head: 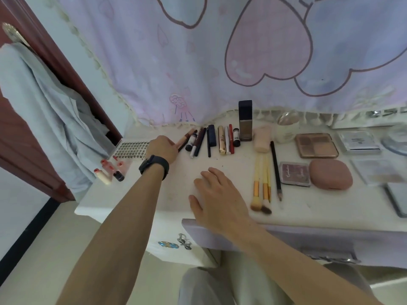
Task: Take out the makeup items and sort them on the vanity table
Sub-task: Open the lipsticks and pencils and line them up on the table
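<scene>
Tabletop [198, 164]: row of pens and tubes [211, 139] along the back, centre, with the bottle [245, 121] upright at its right end. Left grip [163, 148] pinches the leftmost stick [184, 139]. Lash tray [132, 148] sits left of the row — small tubes [110, 170] in front of it, by the left edge. Brushes [262, 183] front-right of the row, pencil [275, 170] just right of them, then compact [295, 173] and case [330, 173] — palette [316, 145] behind both.

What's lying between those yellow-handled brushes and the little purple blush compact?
A long black pencil, lying alongside the brushes and close to the compact. The head view shows it.
</scene>
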{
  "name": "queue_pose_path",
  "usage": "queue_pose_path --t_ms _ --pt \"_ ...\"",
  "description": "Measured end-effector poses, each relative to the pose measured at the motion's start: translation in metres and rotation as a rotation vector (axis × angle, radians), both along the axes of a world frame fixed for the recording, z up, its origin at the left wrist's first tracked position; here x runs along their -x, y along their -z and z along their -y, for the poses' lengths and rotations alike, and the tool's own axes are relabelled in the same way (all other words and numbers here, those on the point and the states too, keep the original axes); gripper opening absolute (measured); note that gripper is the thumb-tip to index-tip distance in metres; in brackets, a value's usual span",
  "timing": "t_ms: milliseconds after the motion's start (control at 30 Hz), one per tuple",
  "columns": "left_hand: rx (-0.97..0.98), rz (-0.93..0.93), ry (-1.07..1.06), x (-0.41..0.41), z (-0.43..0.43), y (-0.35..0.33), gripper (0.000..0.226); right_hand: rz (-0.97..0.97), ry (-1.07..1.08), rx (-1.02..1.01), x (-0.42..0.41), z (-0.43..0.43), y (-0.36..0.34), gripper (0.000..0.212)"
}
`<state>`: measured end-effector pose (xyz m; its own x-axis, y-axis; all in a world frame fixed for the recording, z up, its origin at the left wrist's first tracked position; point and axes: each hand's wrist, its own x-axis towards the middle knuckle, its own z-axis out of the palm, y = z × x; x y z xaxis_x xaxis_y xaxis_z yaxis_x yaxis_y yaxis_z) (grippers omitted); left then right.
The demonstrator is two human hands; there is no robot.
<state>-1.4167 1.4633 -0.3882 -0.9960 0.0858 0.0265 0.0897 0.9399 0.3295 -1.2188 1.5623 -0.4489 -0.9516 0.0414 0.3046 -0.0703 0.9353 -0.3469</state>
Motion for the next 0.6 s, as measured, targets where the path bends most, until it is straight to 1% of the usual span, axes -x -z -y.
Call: queue_pose_path --t_ms 33,67,133,200,267,333,400,500,533,600 --pt "-0.019 0.002 -0.014 0.0 0.003 0.0 0.033 -0.003 0.0 -0.004 -0.001 0.0 0.0 0.048" --pt "-0.054 -0.007 -0.035 0.0 0.006 0.001 0.024 -0.007 0.0 -0.004 -0.001 0.0 0.0 0.048" --pt "-0.136 -0.029 -0.064 -0.004 0.013 0.0 0.022 -0.012 0.004 0.002 0.0 0.0 0.001 0.048" --pt "-0.302 -0.072 -0.062 -0.016 0.02 -0.005 0.019 -0.018 0.002 0.016 0.0 0.0 0.001 0.049" --pt "-0.467 -0.133 -0.003 -0.036 0.027 -0.01 0.016 -0.044 -0.005 0.082 -0.001 -0.001 -0.002 0.05" --pt "-0.553 -0.201 0.096 -0.06 0.035 -0.016 0.011 -0.094 0.006 0.247 -0.005 -0.003 -0.009 0.046" --pt "-0.567 -0.25 0.179 -0.087 0.043 -0.022 0.008 -0.138 0.02 0.471 -0.011 -0.006 -0.018 0.044" --pt "-0.529 -0.295 0.3 -0.129 0.053 -0.023 0.008 -0.113 0.058 0.818 -0.024 -0.013 -0.039 0.05" --pt "-0.507 -0.303 0.337 -0.142 0.056 -0.021 0.008 -0.098 0.081 0.914 -0.03 -0.016 -0.048 0.048" --pt "-0.461 -0.318 0.395 -0.164 0.059 -0.017 0.01 -0.061 0.102 1.044 -0.039 -0.026 -0.062 0.036"
